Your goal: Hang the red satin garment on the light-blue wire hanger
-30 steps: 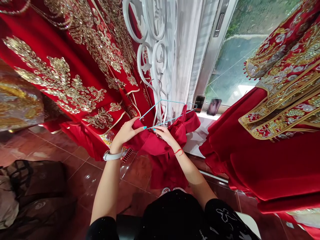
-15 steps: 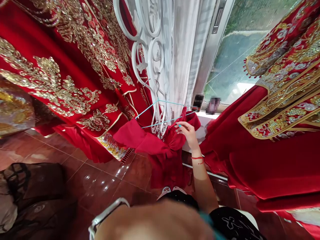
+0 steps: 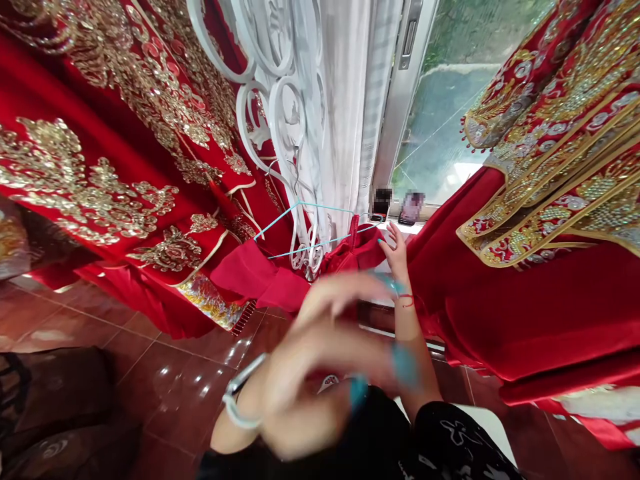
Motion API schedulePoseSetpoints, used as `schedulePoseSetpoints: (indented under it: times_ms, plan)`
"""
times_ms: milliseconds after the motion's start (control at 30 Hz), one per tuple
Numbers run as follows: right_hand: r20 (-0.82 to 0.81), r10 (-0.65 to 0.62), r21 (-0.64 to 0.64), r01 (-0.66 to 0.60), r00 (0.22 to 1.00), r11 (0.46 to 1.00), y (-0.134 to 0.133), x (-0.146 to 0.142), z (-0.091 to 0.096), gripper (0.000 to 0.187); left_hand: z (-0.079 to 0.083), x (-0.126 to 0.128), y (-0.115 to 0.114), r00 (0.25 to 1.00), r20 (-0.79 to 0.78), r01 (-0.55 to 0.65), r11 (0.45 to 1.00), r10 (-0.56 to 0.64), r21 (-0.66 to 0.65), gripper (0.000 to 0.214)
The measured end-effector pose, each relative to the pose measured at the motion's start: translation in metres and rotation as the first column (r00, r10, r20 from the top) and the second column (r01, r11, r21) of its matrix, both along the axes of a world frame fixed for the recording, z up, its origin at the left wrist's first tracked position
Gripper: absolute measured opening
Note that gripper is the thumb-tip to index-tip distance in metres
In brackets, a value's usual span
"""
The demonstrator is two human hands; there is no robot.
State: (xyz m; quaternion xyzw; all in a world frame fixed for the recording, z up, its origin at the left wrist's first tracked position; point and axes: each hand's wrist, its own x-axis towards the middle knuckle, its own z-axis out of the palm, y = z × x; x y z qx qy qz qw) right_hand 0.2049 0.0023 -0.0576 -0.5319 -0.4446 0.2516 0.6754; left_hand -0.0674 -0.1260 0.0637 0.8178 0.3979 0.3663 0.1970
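A plain red garment (image 3: 260, 277) hangs on a light blue wire hanger (image 3: 300, 207), hooked on a white scrolled metal grille (image 3: 280, 127). My right hand (image 3: 395, 252) is at the hanger's right end, fingers stretched out against the red cloth; a red string circles its wrist. My left hand (image 3: 325, 360) is raised close to the camera and smeared by motion, well short of the garment. It wears a white watch, and its nails are teal. I cannot make out anything in it.
Red robes with heavy gold embroidery hang at the left (image 3: 100, 173) and right (image 3: 550, 200). A white curtain (image 3: 345, 113) and a window (image 3: 440, 120) lie behind; two small dark objects (image 3: 383, 200) sit on the sill. Dark bags (image 3: 60, 407) rest on the reddish tile floor.
My left hand let go of the red garment and rose toward the camera. My right hand slid right along the hanger to its end. The view shifted slightly.
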Motion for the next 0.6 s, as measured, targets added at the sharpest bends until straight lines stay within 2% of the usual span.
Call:
schedulePoseSetpoints:
  times_ms: [67,133,233,267,333,400,433,533,600]
  plan:
    - [0.022,0.111,-0.013,-0.111,0.994,0.994,0.006,0.006,0.002,0.062,0.006,0.014,0.023,0.998,0.035,0.049,0.997,-0.051,0.053,0.047]
    - [0.038,0.193,-0.020,-0.192,0.980,0.981,0.011,0.009,0.004,0.054,0.002,0.029,0.058,0.997,0.059,0.037,0.996,-0.041,0.078,0.043]
    - [0.039,0.253,-0.037,-0.251,0.967,0.967,0.014,0.011,0.005,0.041,-0.019,0.051,0.117,0.995,0.066,-0.074,0.997,0.072,0.028,0.048]
    - [0.037,0.253,-0.045,-0.251,0.967,0.967,0.013,0.011,0.005,0.039,-0.027,0.057,0.132,0.994,0.073,-0.077,0.997,0.076,0.005,0.054]
    - [0.034,0.228,-0.051,-0.226,0.973,0.973,0.011,0.013,0.003,0.036,-0.040,0.071,0.154,0.989,0.148,-0.003,0.997,0.014,-0.076,0.058]
    - [0.034,0.205,-0.044,-0.203,0.978,0.978,0.008,0.016,0.002,0.035,-0.049,0.082,0.163,0.971,0.238,0.070,0.985,-0.032,-0.155,0.052]
    - [0.032,0.195,-0.043,-0.193,0.980,0.980,0.006,0.017,0.002,0.035,-0.051,0.086,0.164,0.964,0.264,0.068,0.981,-0.018,-0.180,0.048]
    - [0.040,0.135,-0.045,-0.133,0.990,0.990,-0.002,0.022,0.005,0.034,-0.055,0.094,0.160,0.964,0.246,-0.057,0.980,0.104,-0.192,0.039]
    - [0.058,0.042,-0.035,-0.040,0.997,0.999,-0.007,0.024,0.010,0.033,-0.056,0.095,0.156,0.962,0.224,-0.114,0.975,0.156,-0.188,0.035]
